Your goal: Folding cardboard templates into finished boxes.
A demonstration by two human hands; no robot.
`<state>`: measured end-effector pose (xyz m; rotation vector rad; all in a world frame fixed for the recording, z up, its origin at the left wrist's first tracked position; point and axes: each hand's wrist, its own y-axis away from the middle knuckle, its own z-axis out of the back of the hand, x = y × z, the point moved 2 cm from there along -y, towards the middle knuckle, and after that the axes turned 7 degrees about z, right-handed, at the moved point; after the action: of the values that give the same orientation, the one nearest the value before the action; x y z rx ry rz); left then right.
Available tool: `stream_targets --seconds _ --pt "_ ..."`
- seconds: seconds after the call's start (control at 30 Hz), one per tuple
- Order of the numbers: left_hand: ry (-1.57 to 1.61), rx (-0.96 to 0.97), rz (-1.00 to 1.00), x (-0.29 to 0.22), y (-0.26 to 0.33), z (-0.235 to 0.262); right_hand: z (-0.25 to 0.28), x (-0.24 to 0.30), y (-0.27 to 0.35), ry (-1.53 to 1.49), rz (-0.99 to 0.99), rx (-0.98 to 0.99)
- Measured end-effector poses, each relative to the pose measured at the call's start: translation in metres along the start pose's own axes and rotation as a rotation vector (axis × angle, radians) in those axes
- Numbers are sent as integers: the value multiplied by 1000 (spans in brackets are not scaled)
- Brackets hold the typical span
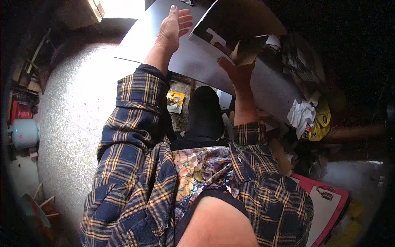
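Note:
My left hand (169, 33) is raised over the grey tabletop (183, 61), palm turned inward. Its fingers are stretched out and apart, with nothing in them. Across from it, my right hand (240, 71) grips a folded brown cardboard piece (250, 48) from below, its thumb on the near left side. Beyond that hand rises a large dark brown cardboard sheet (247, 17) with a pale left edge. Shadow hides whether the two cardboard parts are joined, and most of my right fingers are behind the smaller piece.
At the table's right lie crumpled white paper (301, 116), a yellow plastic bag (321, 122) and stacked flat material (302, 61) in shadow. A pink-edged clipboard (325, 206) is at lower right. On the left are the speckled floor (72, 123) and a pale blue container (24, 133).

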<state>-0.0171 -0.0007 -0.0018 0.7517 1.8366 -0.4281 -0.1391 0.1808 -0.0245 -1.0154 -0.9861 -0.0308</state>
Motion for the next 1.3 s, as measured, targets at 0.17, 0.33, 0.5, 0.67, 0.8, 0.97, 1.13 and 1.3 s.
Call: stream_targets --seconds 0.17,0.33,0.5,0.67,0.8,0.97,1.13,1.3 --pt "-47 120 -75 4 -1 2 2 -5 4 157 19 65" --pt "-258 88 -276 -15 30 -13 3 -1 3 197 -52 57" --pt "-261 104 -259 -17 29 -14 -3 5 -4 70 43 25" --pt "3 35 28 -4 4 -5 -1 19 -18 57 -37 -88" --pt "92 24 -18 -5 -5 8 -10 21 -26 -975 -718 -493" --pt "144 2 2 -8 -2 4 -16 30 -32 -1247 -722 -217" --pt "103 -65 -138 -16 5 -5 -18 32 -36 -1201 -703 -220" --pt "-254 -160 -695 -27 33 -28 -19 25 -29 -905 -516 -428"
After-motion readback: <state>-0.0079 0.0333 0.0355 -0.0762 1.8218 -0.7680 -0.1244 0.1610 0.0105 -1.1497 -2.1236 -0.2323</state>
